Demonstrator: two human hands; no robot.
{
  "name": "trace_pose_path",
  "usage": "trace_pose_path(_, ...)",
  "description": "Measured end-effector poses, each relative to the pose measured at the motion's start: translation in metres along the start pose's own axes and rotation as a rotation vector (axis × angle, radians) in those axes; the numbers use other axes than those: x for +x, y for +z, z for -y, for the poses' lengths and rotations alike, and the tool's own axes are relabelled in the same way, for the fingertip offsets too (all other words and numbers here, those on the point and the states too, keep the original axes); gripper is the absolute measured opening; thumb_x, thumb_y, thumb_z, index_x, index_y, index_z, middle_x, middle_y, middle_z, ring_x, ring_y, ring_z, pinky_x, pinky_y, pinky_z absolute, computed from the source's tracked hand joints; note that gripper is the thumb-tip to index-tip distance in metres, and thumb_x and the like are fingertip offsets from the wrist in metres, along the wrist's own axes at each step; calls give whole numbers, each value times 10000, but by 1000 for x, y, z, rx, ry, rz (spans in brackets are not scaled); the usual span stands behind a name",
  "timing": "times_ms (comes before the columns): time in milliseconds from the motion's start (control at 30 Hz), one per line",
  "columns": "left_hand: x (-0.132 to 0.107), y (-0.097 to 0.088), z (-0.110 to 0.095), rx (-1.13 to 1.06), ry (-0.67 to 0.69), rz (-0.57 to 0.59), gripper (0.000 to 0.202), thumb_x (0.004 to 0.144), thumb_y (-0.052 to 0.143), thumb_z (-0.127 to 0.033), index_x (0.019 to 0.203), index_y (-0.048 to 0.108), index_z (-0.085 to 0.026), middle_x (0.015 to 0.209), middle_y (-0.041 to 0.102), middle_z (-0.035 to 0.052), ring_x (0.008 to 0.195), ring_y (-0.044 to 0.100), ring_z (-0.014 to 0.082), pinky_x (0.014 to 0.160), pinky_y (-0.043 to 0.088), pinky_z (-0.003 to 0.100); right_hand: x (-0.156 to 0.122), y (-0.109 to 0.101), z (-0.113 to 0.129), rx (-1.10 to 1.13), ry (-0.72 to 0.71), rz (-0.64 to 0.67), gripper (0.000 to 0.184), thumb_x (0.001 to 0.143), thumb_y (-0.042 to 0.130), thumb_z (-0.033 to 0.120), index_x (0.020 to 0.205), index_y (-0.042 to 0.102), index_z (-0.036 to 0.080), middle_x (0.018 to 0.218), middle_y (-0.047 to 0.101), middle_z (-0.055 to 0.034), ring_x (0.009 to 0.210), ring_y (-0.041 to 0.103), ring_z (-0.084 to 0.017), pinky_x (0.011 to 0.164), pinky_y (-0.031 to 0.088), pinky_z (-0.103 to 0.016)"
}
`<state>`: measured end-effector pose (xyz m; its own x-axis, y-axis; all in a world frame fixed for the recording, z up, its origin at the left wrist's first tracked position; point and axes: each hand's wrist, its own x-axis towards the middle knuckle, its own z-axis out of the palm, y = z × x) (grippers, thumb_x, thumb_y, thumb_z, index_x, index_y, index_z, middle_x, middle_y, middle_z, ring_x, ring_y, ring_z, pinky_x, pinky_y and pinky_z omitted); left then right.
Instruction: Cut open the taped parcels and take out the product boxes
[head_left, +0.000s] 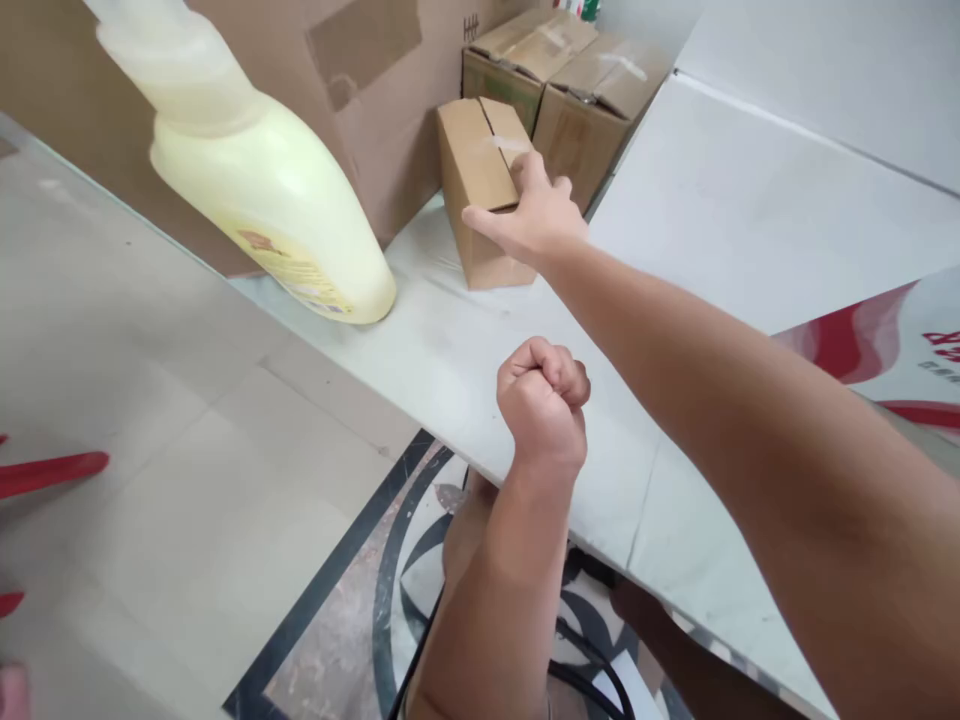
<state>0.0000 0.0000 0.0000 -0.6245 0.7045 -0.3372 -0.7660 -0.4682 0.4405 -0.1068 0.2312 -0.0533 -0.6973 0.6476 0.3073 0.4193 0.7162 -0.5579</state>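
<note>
1. Right hand (536, 215) laid on the small box (478, 165): fingers spread over the top at its right edge, thumb stretched left along the upper front edge. Touching, but not clamped around anything.
2. Left hand (544, 405) in front of the small box and well apart from it, over the near edge of the table (442, 350). Curled into a tight fist, with nothing visible inside.
3. Small box upright and flat on the table, flaps shut, with a strip of clear tape across the top seam. Not lifted, not tilted, not opened.
4. By the look of it, an early stage: contact made with one hand only, no full grip, everything else about the box untouched. Lifting, shifting or opening all yet to be done.
5. Behind the small box and to its right, two bigger boxes (517, 60) side by side, taped shut, seemingly touching it or nearly so.
6. Left of the small box, a pale yellow bottle (277, 190) leaning on the table, apart from it.
7. Behind the small box and the bottle, a large cardboard sheet (375, 110) standing upright.
8. Right of the small box, white boards (750, 200), and further right a red-and-white printed sheet (885, 340).
9. Below the table edge, on the near side of the small box, a tiled floor (187, 500) with a dark curved pattern.
</note>
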Motion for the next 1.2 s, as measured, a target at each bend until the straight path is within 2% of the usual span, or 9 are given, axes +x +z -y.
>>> trace_pose_path(133,1,1,0,18,-10,22,240,439,451,-68,529,259,-181,468,188,-59,389,170,40,469,137,202,7,7,-1,-5,50,19,702,826,693,665,1357,451,273,1188,490,-108,1380,475,-565,1022,452,-788)
trace_pose_path(300,0,0,0,46,27,39,219,473,448,-56,522,278,-186,466,187,-66,389,163,43,466,142,202,-49,-45,26,-135,64,129,834,777,762,611,1453,424,257,1237,491,-128,1341,482,-545,1039,443,-799)
trace_pose_path(433,-4,-4,-2,126,232,73,168,498,436,-45,490,342,-183,460,234,-57,417,200,59,493,167,219,-148,-108,36,-231,91,169,881,757,756,631,1504,442,286,1342,536,-167,1338,482,-491,1069,503,-692)
trace_pose_path(567,-8,-7,2,353,622,21,202,582,438,-3,501,476,-184,503,398,-25,518,362,100,557,264,238,-269,-168,12,-296,109,125,899,725,702,737,1504,478,349,1447,509,-173,1396,476,-466,1164,452,-659)
trace_pose_path(667,-7,-4,12,550,742,14,260,733,496,-10,624,629,-205,666,583,-6,676,507,121,680,393,229,-355,-204,-8,-256,84,27,813,780,628,736,1489,496,360,1451,483,-183,1429,468,-469,1165,430,-701)
trace_pose_path(833,-4,5,42,973,275,559,232,880,671,-261,1091,766,-248,1230,752,57,1122,670,200,976,511,283,-451,-225,-25,-111,180,-81,618,857,607,605,1428,537,379,1626,383,-137,1550,375,-428,1216,394,-675)
trace_pose_path(900,-7,9,57,1089,112,776,388,882,686,-327,1266,719,-282,1363,721,62,1214,676,233,1040,536,337,-473,-225,-40,4,238,-285,531,908,486,630,1359,570,363,1576,463,-125,1513,436,-403,1195,406,-675)
trace_pose_path(1033,-14,15,83,1268,150,972,398,842,705,-336,1237,722,-292,1533,627,55,1410,596,300,1178,503,445,-502,-229,-85,-56,631,-734,442,924,438,571,1169,642,265,1205,657,-131,1226,621,-341,1082,485,-614)
trace_pose_path(1200,-19,21,109,1318,199,966,289,819,741,-414,1068,753,-269,1478,637,66,1447,556,324,1272,412,496,-525,-249,-126,-342,943,-482,594,823,627,489,1333,674,188,1236,633,-203,1233,575,-366,1091,474,-551)
